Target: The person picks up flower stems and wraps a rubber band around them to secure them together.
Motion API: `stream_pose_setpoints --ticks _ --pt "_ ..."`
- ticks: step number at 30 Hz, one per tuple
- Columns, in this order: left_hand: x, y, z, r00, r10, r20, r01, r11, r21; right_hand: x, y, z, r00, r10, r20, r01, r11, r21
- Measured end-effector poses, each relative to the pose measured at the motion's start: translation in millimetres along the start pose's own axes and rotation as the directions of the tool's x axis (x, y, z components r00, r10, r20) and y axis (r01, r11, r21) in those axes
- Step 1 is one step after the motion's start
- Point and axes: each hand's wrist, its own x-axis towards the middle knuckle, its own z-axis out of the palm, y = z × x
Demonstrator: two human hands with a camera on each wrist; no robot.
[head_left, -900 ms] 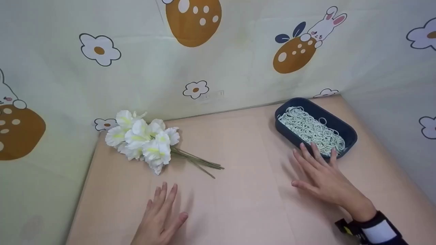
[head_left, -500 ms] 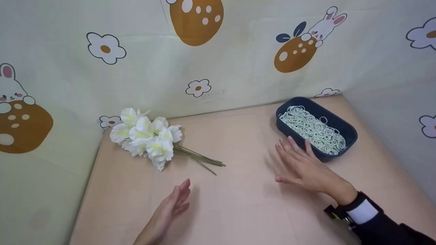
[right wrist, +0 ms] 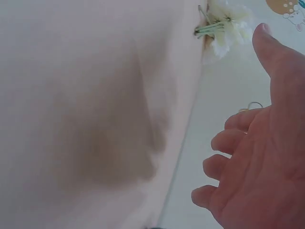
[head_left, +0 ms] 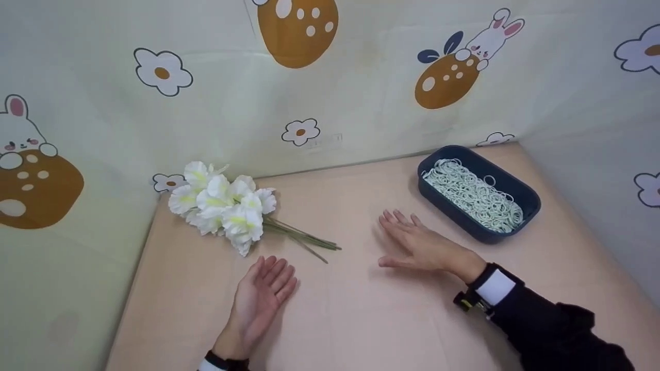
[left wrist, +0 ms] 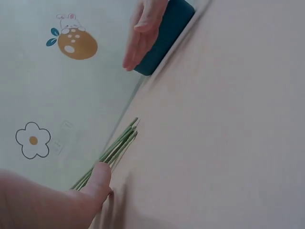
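Since the earlier frames, the right hand (head_left: 423,247) has been drawn leftward, clear of the tub's near edge, and the left hand (head_left: 265,299) has been turned from palm down to palm up. Nearest of all, a dark wrist strap (head_left: 227,363) is seen at the bottom edge, and above it the left hand is held with its fingers loosely extended and slightly bent, nothing being gripped. To the right, a black sleeve (head_left: 551,324) and a wrist strap with a white patch (head_left: 496,288) are worn on the right arm; the right hand is held palm down over the bare counter (head_left: 356,309), fingers spread and thumb apart, with nothing grasped. Beyond the left hand, a bunch of white flowers with yellow-green markings (head_left: 221,206) is laid on its side, its green stems (head_left: 304,238) being pointed toward the right hand. Farther off at the right, a dark blue tub (head_left: 454,210) is set at an angle, and small pale green rings (head_left: 474,196) are heaped inside it. Behind everything, a pale cloth (head_left: 361,87) is printed with rabbits, orange-brown shapes and flowers.
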Motion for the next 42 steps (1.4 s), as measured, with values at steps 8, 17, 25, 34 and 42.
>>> stream_pose_setpoints --ticks 8,17,25,34,42 --pt "30.0 -1.5 2.8 0.999 0.053 0.002 -0.052 0.985 -0.164 35.9 -7 14 0.987 0.061 0.147 -0.081 0.988 0.135" --pt "73.3 11.8 8.9 0.989 0.133 -0.068 -0.142 0.979 -0.148 74.7 -31 18 0.973 0.076 0.217 -0.106 0.986 0.132" --pt "98.7 24.5 8.0 0.973 0.179 -0.146 -0.208 0.954 -0.217 91.7 -45 22 0.961 0.091 0.262 -0.120 0.988 0.098" --pt "109.3 26.1 8.8 0.969 0.190 -0.159 -0.235 0.907 -0.350 116.4 -62 25 0.955 0.112 0.275 -0.149 0.982 0.114" --pt "108.9 18.4 22.2 0.969 0.203 -0.144 -0.245 0.877 -0.414 127.3 -91 33 0.959 0.244 0.145 -0.248 0.969 0.008"
